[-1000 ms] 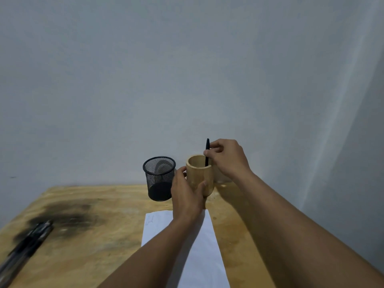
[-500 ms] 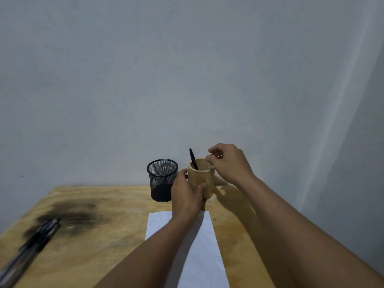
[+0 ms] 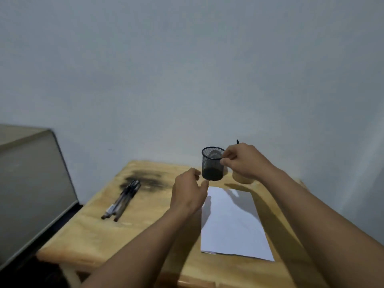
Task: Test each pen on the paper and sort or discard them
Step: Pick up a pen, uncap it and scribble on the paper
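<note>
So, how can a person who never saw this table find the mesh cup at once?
On the wooden table, look at the far edge by the wall, just beyond the white paper. The mesh cup is black wire you can see through; the wooden cup beside it is solid.

- I'm at a small wooden desk (image 3: 145,235) set against a bare pale wall (image 3: 187,69): a plain study corner.
- On it lie paper (image 3: 232,225), loose pens (image 3: 122,199) and a mesh pen cup (image 3: 212,167).
</note>
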### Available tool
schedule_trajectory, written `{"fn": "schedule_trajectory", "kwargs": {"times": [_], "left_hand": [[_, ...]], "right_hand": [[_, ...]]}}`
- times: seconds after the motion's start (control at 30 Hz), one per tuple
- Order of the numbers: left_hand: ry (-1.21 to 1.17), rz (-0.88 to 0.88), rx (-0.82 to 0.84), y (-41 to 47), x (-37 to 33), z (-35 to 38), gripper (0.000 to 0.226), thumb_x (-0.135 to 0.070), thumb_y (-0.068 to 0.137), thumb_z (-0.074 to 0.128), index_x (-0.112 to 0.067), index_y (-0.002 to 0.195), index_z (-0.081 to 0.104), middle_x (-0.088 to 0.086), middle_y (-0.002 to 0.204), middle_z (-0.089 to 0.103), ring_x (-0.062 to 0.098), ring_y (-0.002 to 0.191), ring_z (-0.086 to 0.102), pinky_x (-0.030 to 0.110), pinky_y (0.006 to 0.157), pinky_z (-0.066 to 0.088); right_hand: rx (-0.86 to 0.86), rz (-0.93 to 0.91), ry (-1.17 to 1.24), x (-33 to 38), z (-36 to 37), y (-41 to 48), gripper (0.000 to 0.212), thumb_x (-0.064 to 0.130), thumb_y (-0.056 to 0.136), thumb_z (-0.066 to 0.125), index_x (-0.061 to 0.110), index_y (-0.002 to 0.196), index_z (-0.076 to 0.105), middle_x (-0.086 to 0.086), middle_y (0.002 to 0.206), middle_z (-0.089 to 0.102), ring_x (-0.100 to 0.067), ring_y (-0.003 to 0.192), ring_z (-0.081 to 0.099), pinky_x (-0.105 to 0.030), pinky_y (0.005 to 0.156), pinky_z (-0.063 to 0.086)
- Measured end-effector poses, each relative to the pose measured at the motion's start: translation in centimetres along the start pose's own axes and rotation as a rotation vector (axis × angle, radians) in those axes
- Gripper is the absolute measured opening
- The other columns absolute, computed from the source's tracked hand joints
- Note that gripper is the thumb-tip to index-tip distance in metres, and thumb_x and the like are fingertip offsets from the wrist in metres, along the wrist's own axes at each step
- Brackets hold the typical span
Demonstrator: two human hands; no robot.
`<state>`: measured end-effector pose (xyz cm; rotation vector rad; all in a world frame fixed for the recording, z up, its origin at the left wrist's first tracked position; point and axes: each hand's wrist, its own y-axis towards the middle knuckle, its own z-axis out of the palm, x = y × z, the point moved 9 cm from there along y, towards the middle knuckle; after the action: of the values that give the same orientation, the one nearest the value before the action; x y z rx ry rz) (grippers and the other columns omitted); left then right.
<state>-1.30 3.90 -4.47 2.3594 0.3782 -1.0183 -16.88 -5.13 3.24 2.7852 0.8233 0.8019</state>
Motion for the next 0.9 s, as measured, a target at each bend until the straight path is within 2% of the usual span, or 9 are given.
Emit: {"fn": "schedule_trajectory", "kwargs": {"times": [0.1,0.23,0.37,0.47,0.57,0.63,0.8,0.9], "left_hand": [[0.062,-0.029,-0.046,-0.9,2.8,-4.0,0.039,-0.036,0.090,0.065,-0.015,0.122,0.065,0.001,0.114,0.070,0.018,0.103,0.065,0.033,0.090,0.052],[0.176,-0.056,-0.106,-2.3,6.0,-9.0,0.039,-0.036,0.089,0.065,-0.012,0.120,0.067,0.002,0.114,0.071,0.020,0.105,0.065,0.035,0.090,0.053],[0.254,-0.122,-0.138,-3.8,9.6,-12.4,0.037,-0.035,0.087,0.065,-0.016,0.119,0.066,-0.001,0.116,0.070,0.020,0.109,0.064,0.034,0.089,0.053],[0.367,-0.174,-0.155,-4.8,11.7,-14.1,0.033,-0.036,0.087,0.062,-0.019,0.115,0.066,0.001,0.112,0.069,0.024,0.098,0.063,0.037,0.082,0.054],[0.428,-0.220,-0.199,-5.6,13.4,-15.6,0.030,-0.039,0.089,0.058,-0.021,0.112,0.066,0.001,0.106,0.067,0.023,0.092,0.061,0.041,0.078,0.055],[0.459,-0.229,-0.216,-6.0,14.1,-16.1,0.032,-0.042,0.089,0.058,-0.023,0.113,0.066,0.000,0.107,0.067,0.022,0.094,0.060,0.042,0.080,0.054],[0.503,-0.220,-0.211,-6.3,14.7,-16.0,0.031,-0.040,0.090,0.058,-0.022,0.114,0.067,0.001,0.110,0.062,0.022,0.099,0.055,0.041,0.083,0.052],[0.500,-0.215,-0.216,-6.5,14.8,-15.6,0.029,-0.039,0.090,0.060,-0.022,0.111,0.068,0.001,0.112,0.058,0.021,0.102,0.052,0.042,0.086,0.051]], "right_hand": [[0.067,-0.032,0.022,3.3,2.9,-0.2,0.019,0.036,0.091,0.067,0.026,0.106,0.073,0.008,0.104,0.072,-0.013,0.101,0.064,-0.030,0.082,0.049],[0.185,-0.112,0.039,8.0,8.2,0.1,0.029,0.040,0.089,0.069,0.023,0.113,0.072,0.006,0.107,0.074,-0.014,0.102,0.068,-0.034,0.092,0.053],[0.282,-0.211,0.025,12.4,13.8,-0.1,0.032,0.035,0.091,0.066,0.017,0.118,0.071,-0.004,0.117,0.072,-0.021,0.108,0.066,-0.036,0.094,0.053],[0.329,-0.278,0.009,15.3,17.4,-0.5,0.034,0.031,0.091,0.065,0.020,0.123,0.068,-0.006,0.127,0.068,-0.026,0.117,0.063,-0.037,0.097,0.051],[0.317,-0.338,0.030,17.6,20.1,-0.4,0.029,0.029,0.089,0.060,0.033,0.118,0.066,-0.002,0.123,0.069,-0.023,0.104,0.066,-0.038,0.089,0.055],[0.287,-0.377,0.019,18.6,21.4,-0.2,0.025,0.028,0.089,0.058,0.032,0.113,0.066,-0.001,0.114,0.071,-0.024,0.097,0.066,-0.038,0.082,0.055],[0.238,-0.448,-0.029,19.2,22.7,-0.1,0.022,0.022,0.093,0.056,0.028,0.110,0.069,0.000,0.113,0.070,-0.026,0.103,0.064,-0.035,0.079,0.051],[0.247,-0.483,-0.060,18.9,23.2,0.0,0.025,0.018,0.094,0.056,0.026,0.112,0.072,-0.002,0.116,0.071,-0.026,0.110,0.063,-0.036,0.086,0.051]]}}
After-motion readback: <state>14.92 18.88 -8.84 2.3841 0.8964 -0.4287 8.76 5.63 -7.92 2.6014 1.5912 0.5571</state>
